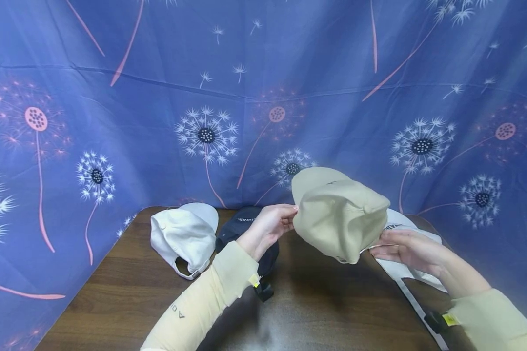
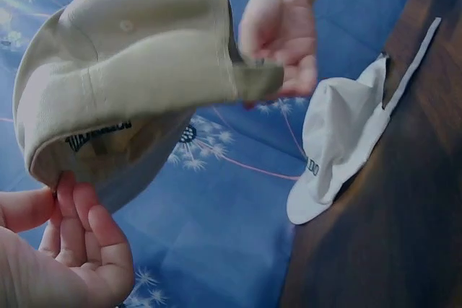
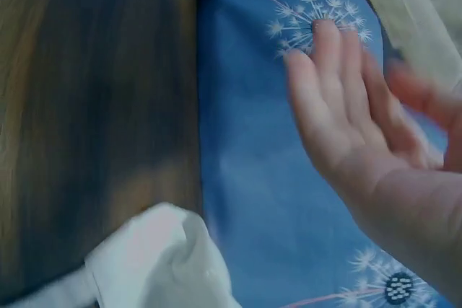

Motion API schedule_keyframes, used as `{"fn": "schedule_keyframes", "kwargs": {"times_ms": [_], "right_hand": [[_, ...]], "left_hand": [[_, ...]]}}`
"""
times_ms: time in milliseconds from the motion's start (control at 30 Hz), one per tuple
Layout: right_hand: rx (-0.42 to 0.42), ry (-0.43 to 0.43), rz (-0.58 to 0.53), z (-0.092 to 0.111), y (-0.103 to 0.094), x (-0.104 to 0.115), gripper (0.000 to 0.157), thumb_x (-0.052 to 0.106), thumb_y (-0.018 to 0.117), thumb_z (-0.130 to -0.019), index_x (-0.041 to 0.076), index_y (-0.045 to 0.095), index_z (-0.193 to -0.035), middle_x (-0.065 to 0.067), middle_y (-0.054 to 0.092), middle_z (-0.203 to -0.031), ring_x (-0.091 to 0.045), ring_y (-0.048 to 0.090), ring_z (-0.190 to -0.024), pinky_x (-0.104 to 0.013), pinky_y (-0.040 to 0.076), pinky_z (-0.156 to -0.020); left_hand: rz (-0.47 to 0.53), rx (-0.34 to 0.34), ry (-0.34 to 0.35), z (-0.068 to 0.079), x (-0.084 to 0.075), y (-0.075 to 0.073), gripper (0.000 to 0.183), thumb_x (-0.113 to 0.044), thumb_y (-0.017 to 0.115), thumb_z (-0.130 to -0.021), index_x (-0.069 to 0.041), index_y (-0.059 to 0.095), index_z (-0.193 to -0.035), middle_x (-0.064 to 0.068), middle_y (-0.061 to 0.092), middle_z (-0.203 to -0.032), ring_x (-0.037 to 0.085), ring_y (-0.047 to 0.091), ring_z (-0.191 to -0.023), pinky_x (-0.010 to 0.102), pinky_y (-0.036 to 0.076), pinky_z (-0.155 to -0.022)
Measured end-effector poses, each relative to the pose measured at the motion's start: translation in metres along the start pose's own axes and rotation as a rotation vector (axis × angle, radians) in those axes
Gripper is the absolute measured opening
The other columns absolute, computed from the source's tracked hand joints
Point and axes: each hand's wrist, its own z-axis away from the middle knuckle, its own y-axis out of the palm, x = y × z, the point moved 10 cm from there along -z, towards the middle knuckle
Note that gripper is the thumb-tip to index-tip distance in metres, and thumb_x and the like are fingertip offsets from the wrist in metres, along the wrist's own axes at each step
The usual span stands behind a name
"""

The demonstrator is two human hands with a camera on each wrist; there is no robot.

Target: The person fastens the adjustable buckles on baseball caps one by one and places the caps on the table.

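Note:
A beige baseball cap (image 1: 340, 214) is held up above the table, its brim toward the upper left in the head view. My left hand (image 1: 270, 226) pinches the cap's edge between thumb and fingers, seen close up in the left wrist view with lettering visible inside the cap. At the cap's back strap (image 2: 260, 83) is my right hand (image 1: 410, 251). Its fingers (image 3: 328, 84) are extended and close together, with the thumb apart from them. Behind the right hand lies a white cap (image 2: 339, 135) with dark lettering and a long loose strap.
Another white cap (image 1: 184, 236) lies at the left of the brown wooden table (image 1: 114, 292). Beside it, partly hidden by the left forearm, is a dark cap (image 1: 241, 222). A blue dandelion-print cloth (image 1: 246, 48) hangs behind the table.

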Motion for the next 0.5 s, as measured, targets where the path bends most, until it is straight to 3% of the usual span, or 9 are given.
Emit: {"fn": "schedule_keyframes", "kwargs": {"times_ms": [100, 300, 500], "right_hand": [[-0.066, -0.058, -0.098, -0.005, -0.017, 0.007, 0.047, 0.007, 0.013, -0.099, 0.007, 0.058, -0.111, -0.007, 0.06, -0.111, -0.019, 0.056, -0.104, -0.032, 0.043, -0.091], [-0.107, -0.088, -0.091, -0.011, -0.033, 0.007, 0.046, 0.002, 0.017, -0.097, 0.006, 0.062, -0.105, -0.004, 0.063, -0.104, -0.013, 0.058, -0.099, -0.026, 0.046, -0.087], [-0.154, -0.068, -0.108, -0.014, -0.046, -0.004, 0.042, 0.001, 0.021, -0.097, 0.007, 0.062, -0.103, -0.004, 0.063, -0.102, -0.011, 0.058, -0.097, -0.023, 0.045, -0.087]], "left_hand": [[-0.02, 0.017, -0.034, -0.005, 0.008, 0.001, 0.009, 0.0, 0.053, -0.084, 0.004, 0.06, -0.088, 0.002, 0.06, -0.065, 0.011, 0.056, -0.06, 0.027, 0.045, -0.062], [-0.069, 0.012, -0.082, -0.016, 0.028, -0.002, 0.016, -0.001, 0.053, -0.084, 0.009, 0.059, -0.096, 0.001, 0.061, -0.068, 0.011, 0.057, -0.063, 0.026, 0.046, -0.062], [-0.098, -0.088, -0.059, -0.025, 0.04, -0.014, 0.02, -0.005, 0.059, -0.083, 0.009, 0.062, -0.097, -0.001, 0.06, -0.064, 0.009, 0.056, -0.058, 0.023, 0.047, -0.056]]}}
